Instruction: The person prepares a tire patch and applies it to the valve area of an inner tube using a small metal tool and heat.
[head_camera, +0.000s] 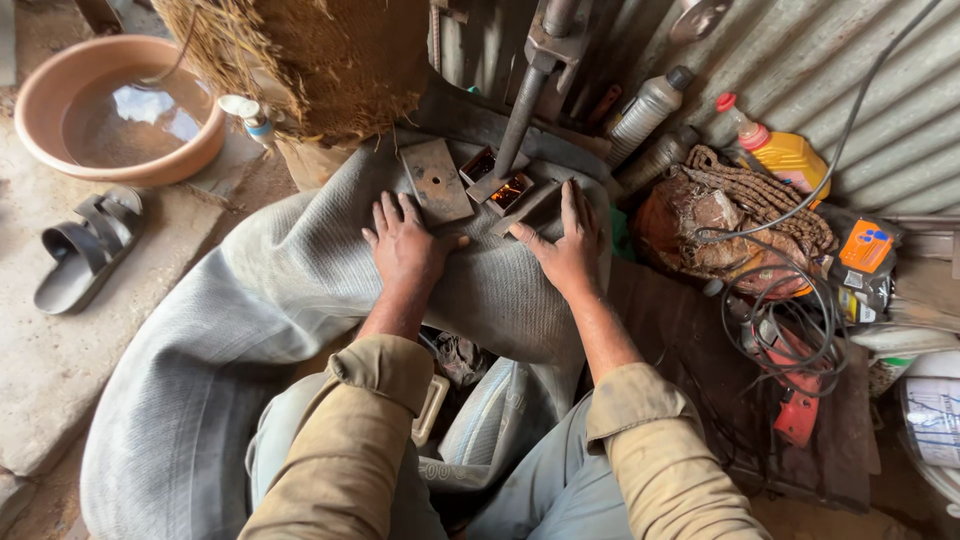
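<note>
A grey, worn tyre (250, 330) lies across my lap and bends off to the left. My left hand (405, 245) rests flat on it, fingers spread, just below a rectangular metal plate (437, 180). My right hand (567, 240) presses flat on the tyre too, its fingers next to a dark metal bar (525, 205). Neither hand grips anything. Above the hands a metal press arm (525, 100) comes down onto small metal blocks (508, 190) with a glowing orange inside.
A pink basin of water (120, 110) and a dark sandal (88, 250) sit at the left. At the right are plastic bottles (645, 110), a yellow bottle (785, 155), a chain heap (750, 200), coiled cable (790, 320) and a red tool (797, 410). A corrugated metal wall (860, 80) stands behind.
</note>
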